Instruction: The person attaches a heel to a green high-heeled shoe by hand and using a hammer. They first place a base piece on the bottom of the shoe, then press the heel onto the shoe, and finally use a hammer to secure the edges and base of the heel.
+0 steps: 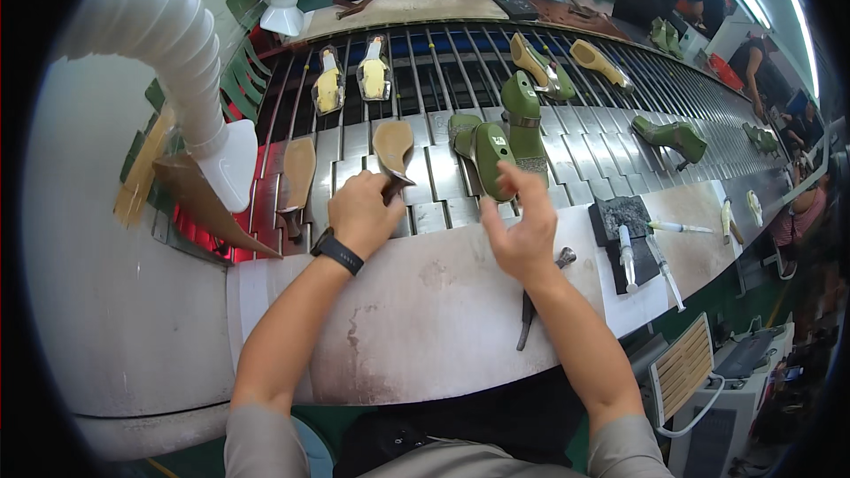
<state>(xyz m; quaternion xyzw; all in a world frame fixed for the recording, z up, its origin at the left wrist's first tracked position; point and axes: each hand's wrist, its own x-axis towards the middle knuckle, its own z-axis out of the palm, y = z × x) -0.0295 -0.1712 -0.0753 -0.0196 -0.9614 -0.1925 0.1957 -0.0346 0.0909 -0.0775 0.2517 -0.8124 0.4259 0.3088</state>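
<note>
- Presently, the left hand (361,215) has its fingers curled at the near end of a tan, sole-shaped piece with a dark brown curved part (392,143); whether the grip is firm I cannot tell.
- The right hand (529,232) has its thumb and forefinger spread apart near the toe of a green shoe with a smooth, rounded sole (490,159); whether skin meets shoe I cannot tell.
- That shoe rests sole up on a silvery conveyor of metal slats and bars (580,164), just beside a second green shoe with a glittery band (522,111).
- Left of the left hand lies another tan, sole-shaped piece (299,173), with two yellow-centred, clear-edged pieces (374,78) farther back.
- A black strapped watch (337,250) circles the left wrist.
- On the pale, stained worktable (416,319), a dark-handled hammer with a metal head (526,319) lies partly under the right forearm.
- Farther right, white-and-clear plastic syringes (627,258) lie on and beside a black block with a rough grey top (623,214).
</note>
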